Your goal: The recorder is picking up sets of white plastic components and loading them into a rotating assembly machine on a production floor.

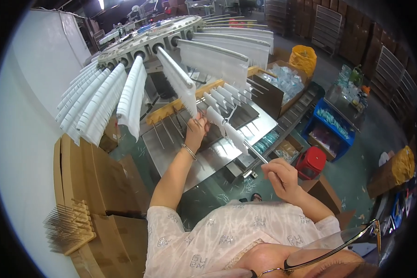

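Note:
My right hand [282,178] is closed around the near end of a thin metal rod [256,153], which slants up and to the left. White, sheet-like pieces [234,139] are threaded on this rod. At its far end my left hand [198,129] has its fingers pinched together, just below the outer tip of a white-draped arm [177,81] of the wheel; what lies between the fingers is too small to make out. Above stands a large round wheel [148,39], its many radiating arms hung with white sheets. A metal tray table [197,169] lies beneath my hands.
A yellow wooden bar [164,111] with several metal rods crosses the table. To the right are a carton of clear packets [285,83], a red stool [311,162] and a blue crate [333,132]. Cardboard boxes [111,185] and a bristling rod rack [72,229] stand at left.

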The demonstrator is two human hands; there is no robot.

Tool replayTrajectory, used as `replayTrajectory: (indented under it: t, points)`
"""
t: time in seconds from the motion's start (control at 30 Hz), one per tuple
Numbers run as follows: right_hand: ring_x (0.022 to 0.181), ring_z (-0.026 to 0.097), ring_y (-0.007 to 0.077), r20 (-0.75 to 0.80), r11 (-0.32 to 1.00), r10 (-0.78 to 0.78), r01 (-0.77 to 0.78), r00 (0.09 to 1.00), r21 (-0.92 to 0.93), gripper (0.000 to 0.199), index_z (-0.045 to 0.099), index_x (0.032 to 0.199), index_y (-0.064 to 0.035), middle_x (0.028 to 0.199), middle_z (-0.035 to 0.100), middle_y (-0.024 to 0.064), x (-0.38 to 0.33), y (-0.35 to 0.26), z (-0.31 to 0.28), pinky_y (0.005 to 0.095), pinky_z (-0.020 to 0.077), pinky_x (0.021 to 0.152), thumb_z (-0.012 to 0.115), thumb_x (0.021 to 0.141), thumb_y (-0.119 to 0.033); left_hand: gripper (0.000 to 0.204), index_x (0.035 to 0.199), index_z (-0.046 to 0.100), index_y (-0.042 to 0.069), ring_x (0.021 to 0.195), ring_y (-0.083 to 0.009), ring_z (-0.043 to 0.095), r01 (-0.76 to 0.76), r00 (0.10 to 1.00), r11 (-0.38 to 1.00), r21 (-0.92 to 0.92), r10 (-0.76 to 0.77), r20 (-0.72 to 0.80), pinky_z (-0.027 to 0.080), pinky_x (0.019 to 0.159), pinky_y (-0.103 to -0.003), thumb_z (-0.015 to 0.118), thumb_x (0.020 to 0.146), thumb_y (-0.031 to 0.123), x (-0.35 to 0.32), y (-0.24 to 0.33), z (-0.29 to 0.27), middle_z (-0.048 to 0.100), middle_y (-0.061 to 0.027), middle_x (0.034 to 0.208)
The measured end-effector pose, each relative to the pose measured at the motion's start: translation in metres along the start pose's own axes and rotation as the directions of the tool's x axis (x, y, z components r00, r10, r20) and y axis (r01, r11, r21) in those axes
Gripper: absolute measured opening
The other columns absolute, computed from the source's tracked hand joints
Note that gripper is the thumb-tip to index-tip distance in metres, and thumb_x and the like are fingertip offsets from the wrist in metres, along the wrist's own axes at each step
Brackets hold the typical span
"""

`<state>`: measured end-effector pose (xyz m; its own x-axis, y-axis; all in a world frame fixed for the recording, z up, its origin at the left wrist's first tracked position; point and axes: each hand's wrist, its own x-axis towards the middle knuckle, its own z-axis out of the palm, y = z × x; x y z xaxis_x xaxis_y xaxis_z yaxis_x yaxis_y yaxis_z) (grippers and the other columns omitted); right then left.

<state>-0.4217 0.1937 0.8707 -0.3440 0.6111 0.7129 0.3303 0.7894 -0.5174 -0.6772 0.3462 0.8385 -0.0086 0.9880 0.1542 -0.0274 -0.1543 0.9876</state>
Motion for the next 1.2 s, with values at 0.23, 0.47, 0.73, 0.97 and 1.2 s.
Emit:
replayTrajectory:
  t: [0.23,0.47,0.73,0.97,1.2]
  points:
    - [0.057,0.047,0.014,-0.149,0.98,0.134,-0.109,0.98,0.164,0.012,0.055,0.081,0.002,0.071,0.051,0.008,-0.029,0.014,-0.012,0.0229,0.0364,0.052,0.043,0.079,-0.001,0.02,0.09,0.056,-0.001,0.047,-0.0051,0.039,0.032,0.988,0.993,0.115,-0.049,0.148,0.03,0.042,-0.02,0.044,0.08,0.011,-0.04,0.017,0.025,0.045,0.0001,0.054]
    - [0.055,0.042,0.0077,-0.411,0.69,0.637,-0.244,0.651,0.682,0.018,0.046,0.085,-0.0007,0.068,0.047,0.0041,-0.07,0.033,-0.047,0.0187,0.0331,0.05,0.043,0.085,-0.019,0.031,0.111,0.049,0.001,0.069,-0.0188,0.051,-0.534,0.837,0.585,0.611,0.467,0.284,0.041,0.062,-0.029,0.046,0.081,0.007,-0.071,0.029,0.039,0.053,-0.01,0.079]
    - [0.056,0.044,0.0081,-0.206,0.603,0.646,-0.326,0.735,0.728,0.017,0.049,0.081,-0.0011,0.071,0.051,0.005,-0.068,0.053,-0.069,0.0184,0.0334,0.049,0.048,0.081,-0.018,0.023,0.098,0.053,0.004,0.086,-0.031,0.048,-0.623,0.778,0.421,0.659,0.252,0.575,0.04,0.071,-0.035,0.052,0.075,0.003,-0.103,0.057,0.034,0.048,-0.0146,0.094]
    - [0.052,0.046,0.0066,0.389,0.466,0.451,-0.584,0.803,0.665,0.021,0.055,0.089,-0.0007,0.068,0.051,0.0016,-0.011,0.111,-0.056,0.0202,0.0335,0.042,0.058,0.08,-0.02,0.012,0.083,0.052,-0.002,0.06,-0.0316,0.048,-0.367,0.791,0.626,0.688,-0.179,0.586,0.04,0.059,-0.035,0.056,0.074,0.005,-0.108,0.047,-0.018,0.049,-0.0132,0.065]
    - [0.064,0.056,0.0282,-0.11,0.997,0.053,-0.059,0.993,-0.05,0.02,0.058,0.072,-0.0088,0.062,0.056,0.0106,0.084,0.252,0.049,0.0373,0.0436,0.053,0.063,0.07,-0.028,0.014,0.085,0.051,-0.006,0.071,-0.0222,0.051,-0.317,0.919,0.196,0.928,0.304,0.25,0.041,0.062,-0.033,0.05,0.078,0.005,-0.032,-0.029,-0.058,0.05,-0.0153,0.08]
